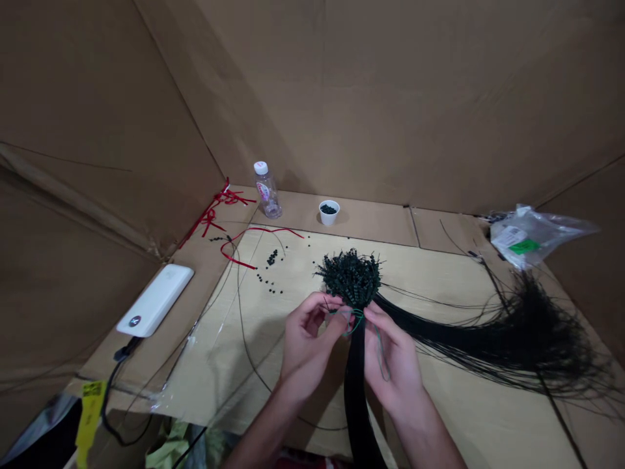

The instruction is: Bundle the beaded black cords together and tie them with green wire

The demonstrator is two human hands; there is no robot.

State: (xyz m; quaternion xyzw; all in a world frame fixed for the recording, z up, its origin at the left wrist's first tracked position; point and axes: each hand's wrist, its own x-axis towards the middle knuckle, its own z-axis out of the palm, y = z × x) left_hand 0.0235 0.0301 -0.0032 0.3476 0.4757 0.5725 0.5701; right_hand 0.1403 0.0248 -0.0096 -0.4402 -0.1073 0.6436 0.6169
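Observation:
A tight bundle of black cords (355,365) runs from the bottom edge up to a bushy head of dark beaded tips (351,277). A thin green tie (355,320) circles the bundle just below that head. My left hand (305,345) sits at the bundle's left with its fingers pinched on the green tie. My right hand (393,361) is on the bundle's right, fingertips closed on the same tie against the cords. A large loose fan of black cords (517,335) spreads to the right across the cardboard.
Loose dark beads (270,268) and a red ribbon (244,244) lie at the back left. A small white cup of beads (329,212) and a clear bottle (266,190) stand by the cardboard wall. A white power bank (155,299) lies left, a plastic bag (532,236) right.

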